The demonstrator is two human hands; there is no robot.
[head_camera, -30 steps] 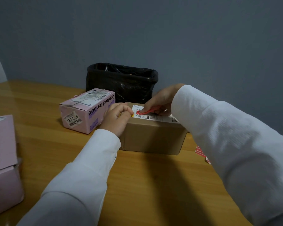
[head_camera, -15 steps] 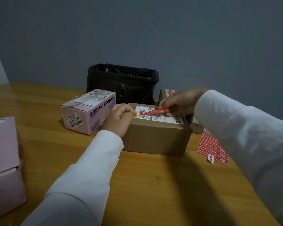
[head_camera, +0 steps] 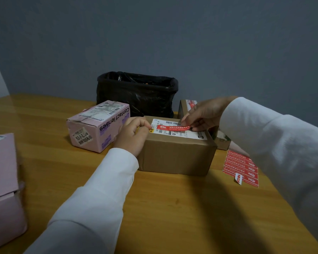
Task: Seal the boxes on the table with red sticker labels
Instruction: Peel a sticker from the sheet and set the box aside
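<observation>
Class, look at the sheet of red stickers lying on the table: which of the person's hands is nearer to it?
Right. The right hand is on the brown box's top, on the side toward the sticker sheet; the left hand grips the box's far corner.

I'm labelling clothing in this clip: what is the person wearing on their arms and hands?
Both arms are covered by long white sleeves of plain fabric that end at the wrists. The left hand and right hand are bare; no gloves, rings or watch are visible.

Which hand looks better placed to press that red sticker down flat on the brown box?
Likely the right hand: it already pinches the red sticker over the brown box. The left hand is curled against the box's left edge.
</observation>
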